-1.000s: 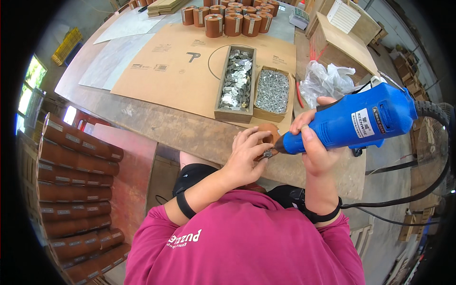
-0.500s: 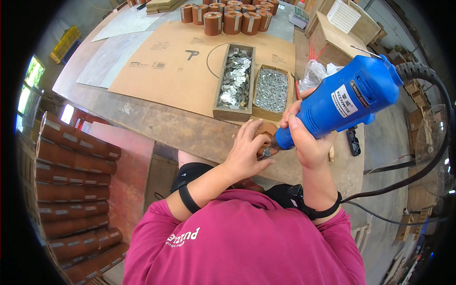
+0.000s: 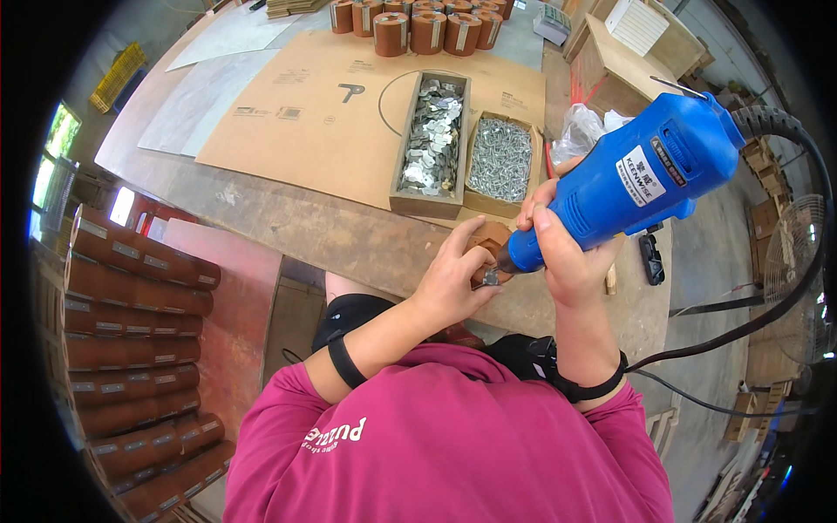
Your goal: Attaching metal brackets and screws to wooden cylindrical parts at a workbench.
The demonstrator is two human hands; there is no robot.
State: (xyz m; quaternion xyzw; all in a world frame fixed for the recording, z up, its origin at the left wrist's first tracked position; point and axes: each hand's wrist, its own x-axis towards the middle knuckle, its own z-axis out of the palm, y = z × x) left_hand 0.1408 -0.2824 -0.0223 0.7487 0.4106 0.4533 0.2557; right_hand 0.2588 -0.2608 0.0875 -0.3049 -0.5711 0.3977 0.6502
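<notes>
Far left: stacked brown rolls (image 3: 139, 318) lay in rows beside the table. Open wooden box (image 3: 399, 166) of metal plates (image 3: 432, 144) stood on the cardboard sheet (image 3: 296, 96). My left hand (image 3: 449, 281) grasped a brown cylinder (image 3: 495, 234) at the near table edge, fingertips by a small metal piece (image 3: 491, 278). Carton of screws (image 3: 500, 166) sat just beyond. My right hand (image 3: 571, 253) gripped the blue power tool (image 3: 645, 170), its nose tilted down to the metal piece.
</notes>
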